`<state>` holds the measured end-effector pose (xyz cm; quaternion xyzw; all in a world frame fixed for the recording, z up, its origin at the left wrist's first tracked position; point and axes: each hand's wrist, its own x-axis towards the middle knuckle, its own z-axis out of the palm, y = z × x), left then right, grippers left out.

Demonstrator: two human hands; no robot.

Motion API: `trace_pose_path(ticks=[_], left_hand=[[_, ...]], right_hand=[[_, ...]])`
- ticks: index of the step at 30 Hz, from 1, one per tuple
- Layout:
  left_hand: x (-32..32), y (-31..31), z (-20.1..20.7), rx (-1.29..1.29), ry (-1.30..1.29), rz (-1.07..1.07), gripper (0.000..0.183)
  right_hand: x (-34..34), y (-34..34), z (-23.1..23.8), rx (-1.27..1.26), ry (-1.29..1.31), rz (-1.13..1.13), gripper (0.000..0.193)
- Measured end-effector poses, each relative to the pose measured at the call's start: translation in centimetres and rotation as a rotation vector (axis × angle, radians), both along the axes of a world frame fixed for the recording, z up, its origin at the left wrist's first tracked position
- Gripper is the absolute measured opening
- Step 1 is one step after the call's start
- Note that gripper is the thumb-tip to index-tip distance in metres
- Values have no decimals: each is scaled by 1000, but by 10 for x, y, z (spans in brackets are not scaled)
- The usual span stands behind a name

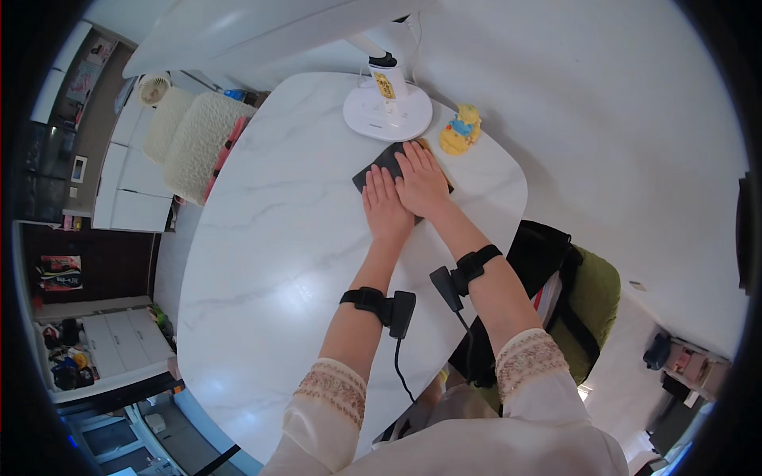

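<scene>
Both of my hands lie flat, side by side, on a dark grey, flat, roughly rectangular thing (387, 159) on the table. It looks like a folded cloth or a thin cover, but I cannot tell which. My left hand (386, 211) rests over its near left part, fingers stretched out. Slightly farther away, my right hand (422, 186) covers its right part with fingers extended. A strip of yellow-brown shows along the right edge. The palms hide much of its surface.
The white marbled table (262, 214) has a rounded edge. Just beyond my hands stands a white desk lamp (387, 111), with a yellow figurine (460, 131) to its right. A green chair (597, 297) holding a black bag (540, 250) stands at the right.
</scene>
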<state>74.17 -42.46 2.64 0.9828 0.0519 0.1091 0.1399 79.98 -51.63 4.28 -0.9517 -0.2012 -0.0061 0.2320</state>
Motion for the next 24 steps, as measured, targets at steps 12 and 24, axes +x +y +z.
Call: trace_pose_path(ticks=[12, 24], left_hand=[[-37, 32, 5, 6, 98, 200, 60], [-109, 46, 3, 26, 81, 327, 61]], right_hand=[[-14, 46, -4, 0, -88, 249, 48], [-79, 68, -10, 80, -159, 379, 47]])
